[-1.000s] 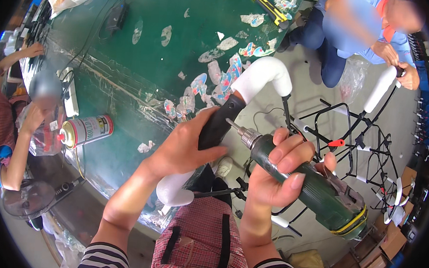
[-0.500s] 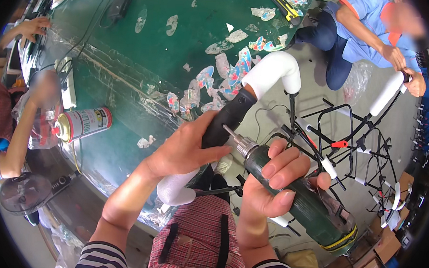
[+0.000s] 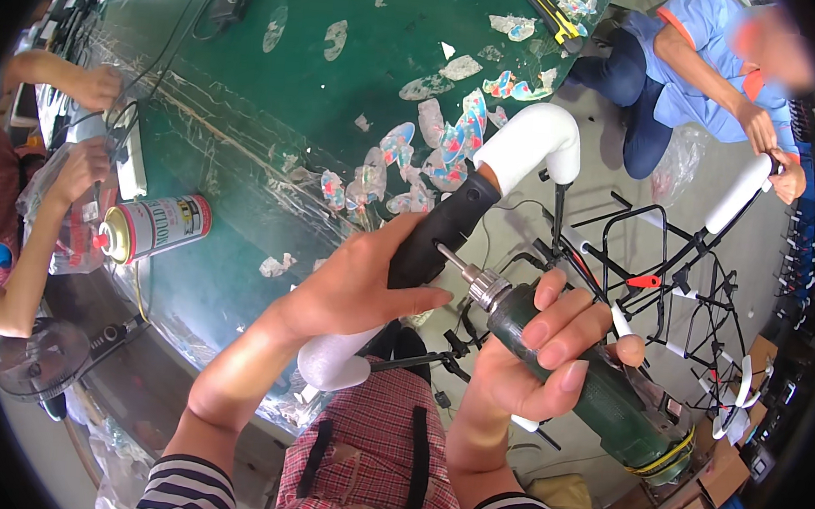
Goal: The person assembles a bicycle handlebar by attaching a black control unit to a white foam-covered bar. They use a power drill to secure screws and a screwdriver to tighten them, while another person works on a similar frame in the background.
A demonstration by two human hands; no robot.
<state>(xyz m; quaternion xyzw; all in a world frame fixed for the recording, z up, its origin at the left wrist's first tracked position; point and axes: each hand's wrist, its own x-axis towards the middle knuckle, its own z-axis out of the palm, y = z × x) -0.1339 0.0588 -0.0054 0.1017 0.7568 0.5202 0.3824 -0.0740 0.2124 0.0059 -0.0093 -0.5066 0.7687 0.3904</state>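
Observation:
My left hand (image 3: 355,275) is wrapped around a black plastic sleeve (image 3: 442,221) on a bent handlebar. White foam grips cover the bar's curved ends, with the far foam grip (image 3: 531,141) beyond the sleeve and the near foam grip (image 3: 334,360) below my wrist. In my right hand (image 3: 551,343) is a dark green electric screwdriver (image 3: 617,412) with yellow bands at its rear end. Its metal bit (image 3: 456,259) points up and left, the tip at the sleeve's side beside my left fingers. Whether a screw sits there is hidden.
A green table (image 3: 236,151) carries scattered sticker scraps (image 3: 451,145), a spray can (image 3: 162,225) and a yellow-black cutter knife (image 3: 548,16). Black tube frames (image 3: 668,261) stand at right. One co-worker (image 3: 707,86) grips a foam-covered bar; another person's hands (image 3: 82,165) are at left.
The sleeve and screwdriver have shifted slightly right, the bit tip staying at the sleeve. At left, the other person's hands have moved, the upper one inward and down.

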